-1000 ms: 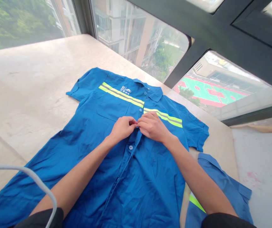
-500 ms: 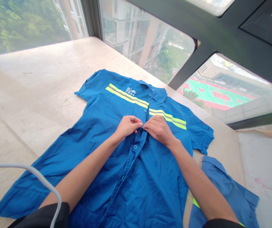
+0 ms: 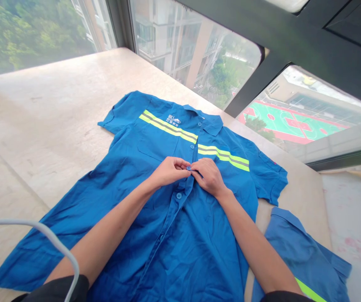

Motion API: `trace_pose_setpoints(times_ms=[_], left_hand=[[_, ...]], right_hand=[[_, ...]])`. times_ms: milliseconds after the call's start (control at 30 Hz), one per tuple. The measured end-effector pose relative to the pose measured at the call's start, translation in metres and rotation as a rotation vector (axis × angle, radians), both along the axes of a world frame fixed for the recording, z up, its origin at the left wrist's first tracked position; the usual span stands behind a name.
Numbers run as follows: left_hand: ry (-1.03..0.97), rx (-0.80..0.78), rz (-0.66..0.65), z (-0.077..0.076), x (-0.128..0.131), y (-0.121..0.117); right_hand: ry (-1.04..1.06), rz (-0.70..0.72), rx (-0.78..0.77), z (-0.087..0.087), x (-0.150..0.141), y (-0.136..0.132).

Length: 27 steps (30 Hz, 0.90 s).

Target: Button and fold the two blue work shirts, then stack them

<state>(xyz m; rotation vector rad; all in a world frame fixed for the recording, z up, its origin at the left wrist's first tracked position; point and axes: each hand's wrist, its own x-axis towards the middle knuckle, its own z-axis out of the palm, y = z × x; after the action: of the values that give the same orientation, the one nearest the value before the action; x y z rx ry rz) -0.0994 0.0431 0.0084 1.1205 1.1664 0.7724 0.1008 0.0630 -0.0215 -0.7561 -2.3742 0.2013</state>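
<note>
A blue short-sleeved work shirt (image 3: 130, 193) with yellow-green reflective stripes lies flat, front up, on a pale stone ledge (image 3: 51, 105), collar toward the window. My left hand (image 3: 168, 171) and my right hand (image 3: 210, 176) meet at the button placket in the middle of the chest. Both pinch the fabric there, fingers closed, around a small blue button (image 3: 188, 168) that shows between the fingertips. Another button (image 3: 178, 195) sits just below on the placket.
A second blue garment (image 3: 306, 260) with a reflective stripe lies at the lower right, partly off the ledge. A white cable (image 3: 51, 241) arcs in from the lower left. Dark window frames (image 3: 262, 71) and glass border the far side of the ledge.
The view has shifted slightly. My fingers have worked at the placket, and the blue button now shows between the two hands.
</note>
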Motion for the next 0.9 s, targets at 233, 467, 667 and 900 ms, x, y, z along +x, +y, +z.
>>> trace_pose_setpoints(times_ms=[233, 467, 667, 900], left_hand=[[0.115, 0.146, 0.001, -0.015, 0.003, -0.001], [0.289, 0.226, 0.025, -0.015, 0.004, -0.001], [0.426, 0.291, 0.019, -0.008, 0.008, -0.004], [0.500, 0.361, 0.026, -0.009, 0.011, -0.009]], right_hand=[[0.047, -0.025, -0.011, -0.004, -0.002, -0.001], [0.069, -0.027, -0.062, -0.003, -0.003, -0.001], [0.077, -0.037, -0.132, -0.004, -0.002, 0.000], [0.080, -0.055, -0.215, -0.004, 0.000, -0.001]])
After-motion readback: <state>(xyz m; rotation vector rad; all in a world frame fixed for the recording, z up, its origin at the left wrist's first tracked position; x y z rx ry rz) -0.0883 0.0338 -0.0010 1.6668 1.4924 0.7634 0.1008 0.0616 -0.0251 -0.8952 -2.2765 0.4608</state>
